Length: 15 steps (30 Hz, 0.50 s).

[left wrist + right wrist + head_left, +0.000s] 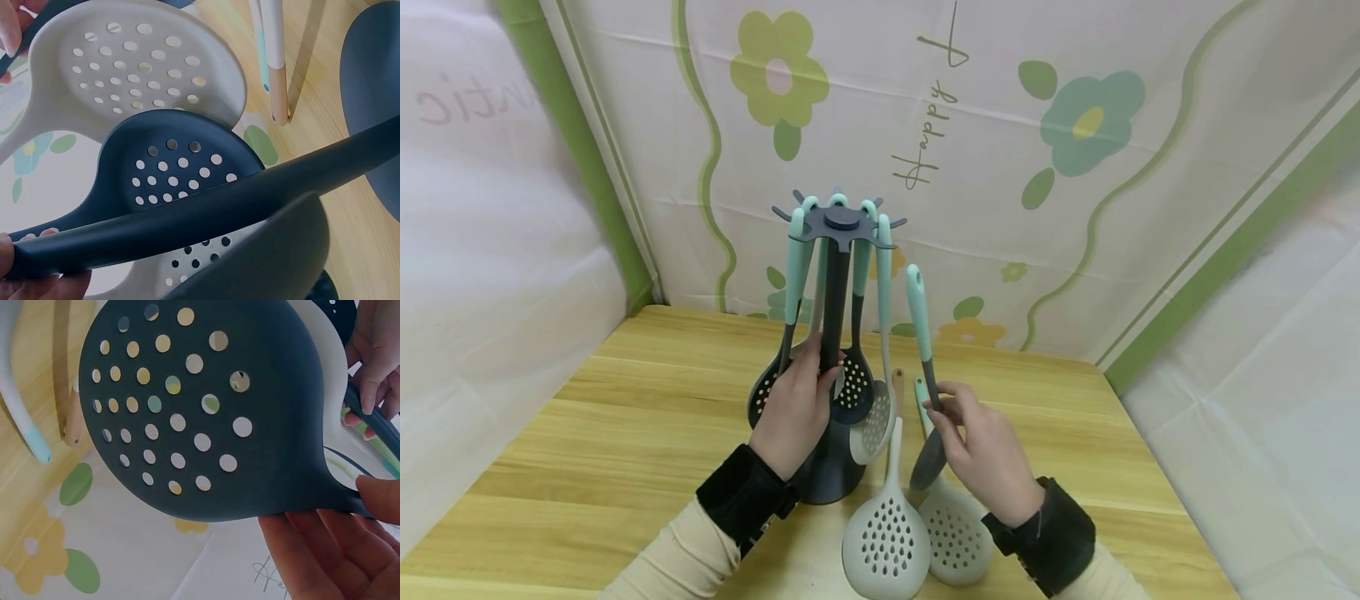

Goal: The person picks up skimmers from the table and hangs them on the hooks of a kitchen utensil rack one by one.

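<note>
My left hand [793, 417] grips the dark upright pole [835, 304] of a round-based utensil stand; the pole crosses the left wrist view too. Several mint-handled utensils hang from its top rack [842, 219], among them a dark skimmer [853, 392] and a pale grey skimmer [874, 425]. To the right of the stand, my right hand [988, 446] pinches the neck of another dark skimmer [187, 394] with round holes. Its mint handle [918, 312] points up and its head hangs down, seen almost edge-on in the head view. It is apart from the rack.
Two pale grey skimmers lie on the wooden table [625, 433]: one with drop-shaped holes [886, 546] in front, another [957, 537] to its right, partly beneath it. A printed cloth [865, 100] stands behind the table, with cloth walls at both sides.
</note>
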Each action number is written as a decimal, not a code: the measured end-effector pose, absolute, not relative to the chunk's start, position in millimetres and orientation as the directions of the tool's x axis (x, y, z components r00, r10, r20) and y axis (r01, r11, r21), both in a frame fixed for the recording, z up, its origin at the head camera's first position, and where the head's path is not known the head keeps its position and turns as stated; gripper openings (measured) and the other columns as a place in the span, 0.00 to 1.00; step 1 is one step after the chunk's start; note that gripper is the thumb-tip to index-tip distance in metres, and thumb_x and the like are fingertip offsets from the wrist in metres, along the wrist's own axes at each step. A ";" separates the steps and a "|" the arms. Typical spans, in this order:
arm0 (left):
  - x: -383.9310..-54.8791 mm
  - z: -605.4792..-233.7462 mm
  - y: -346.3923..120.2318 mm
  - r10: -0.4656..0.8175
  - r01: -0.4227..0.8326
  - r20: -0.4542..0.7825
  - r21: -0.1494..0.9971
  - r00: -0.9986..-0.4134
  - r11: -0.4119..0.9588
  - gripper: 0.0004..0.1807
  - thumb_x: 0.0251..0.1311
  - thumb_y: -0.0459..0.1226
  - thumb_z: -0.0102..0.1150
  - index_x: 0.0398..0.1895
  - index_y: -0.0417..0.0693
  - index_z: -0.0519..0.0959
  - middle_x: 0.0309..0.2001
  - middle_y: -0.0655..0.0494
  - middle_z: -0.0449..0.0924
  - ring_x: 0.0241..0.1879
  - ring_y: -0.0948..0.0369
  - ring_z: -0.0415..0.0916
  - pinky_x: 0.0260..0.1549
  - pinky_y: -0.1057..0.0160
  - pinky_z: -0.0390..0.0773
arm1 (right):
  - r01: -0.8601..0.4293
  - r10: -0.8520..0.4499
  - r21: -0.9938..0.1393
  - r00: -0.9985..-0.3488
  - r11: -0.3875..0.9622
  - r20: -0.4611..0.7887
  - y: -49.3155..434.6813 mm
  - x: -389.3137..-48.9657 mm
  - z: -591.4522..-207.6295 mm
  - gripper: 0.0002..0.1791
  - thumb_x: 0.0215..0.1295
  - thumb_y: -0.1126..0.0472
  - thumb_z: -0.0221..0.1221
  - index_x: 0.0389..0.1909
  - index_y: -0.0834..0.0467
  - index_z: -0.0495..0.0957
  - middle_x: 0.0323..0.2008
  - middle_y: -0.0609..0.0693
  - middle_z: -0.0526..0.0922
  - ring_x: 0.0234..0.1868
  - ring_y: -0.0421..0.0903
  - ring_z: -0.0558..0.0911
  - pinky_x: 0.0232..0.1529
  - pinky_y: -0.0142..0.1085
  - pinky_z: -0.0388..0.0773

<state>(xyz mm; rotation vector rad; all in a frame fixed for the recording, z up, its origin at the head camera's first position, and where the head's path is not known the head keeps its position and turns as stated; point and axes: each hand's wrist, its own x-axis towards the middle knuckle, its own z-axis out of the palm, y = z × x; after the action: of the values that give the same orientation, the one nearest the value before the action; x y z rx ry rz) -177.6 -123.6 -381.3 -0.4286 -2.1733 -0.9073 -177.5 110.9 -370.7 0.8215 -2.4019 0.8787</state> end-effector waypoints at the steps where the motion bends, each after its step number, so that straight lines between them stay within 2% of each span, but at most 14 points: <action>1: -177.7 -381.4 -123.6 0.024 0.539 0.735 0.475 -0.677 0.696 0.19 0.71 0.29 0.50 0.62 0.29 0.68 0.45 0.39 0.81 0.46 0.47 0.83 0.40 0.51 0.85 | -0.666 -0.376 -0.423 -0.719 0.615 0.585 110.5 -177.1 -370.1 0.15 0.64 0.69 0.62 0.51 0.67 0.77 0.34 0.54 0.90 0.33 0.45 0.88 0.31 0.40 0.87; 15: -176.8 -380.5 -123.3 0.024 0.539 0.737 0.470 -0.675 0.699 0.18 0.71 0.29 0.50 0.61 0.29 0.68 0.45 0.39 0.81 0.45 0.47 0.83 0.40 0.50 0.85 | -0.726 -0.406 -0.416 -0.665 0.547 0.626 103.3 -173.4 -359.3 0.16 0.61 0.73 0.63 0.50 0.67 0.77 0.35 0.55 0.90 0.32 0.44 0.89 0.31 0.35 0.86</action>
<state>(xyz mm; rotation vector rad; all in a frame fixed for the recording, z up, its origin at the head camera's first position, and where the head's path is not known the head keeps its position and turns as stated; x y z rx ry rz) -176.8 -123.3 -380.5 -0.4280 -2.1724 -0.9006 -173.4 103.3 -359.3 0.9165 -2.3238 0.9283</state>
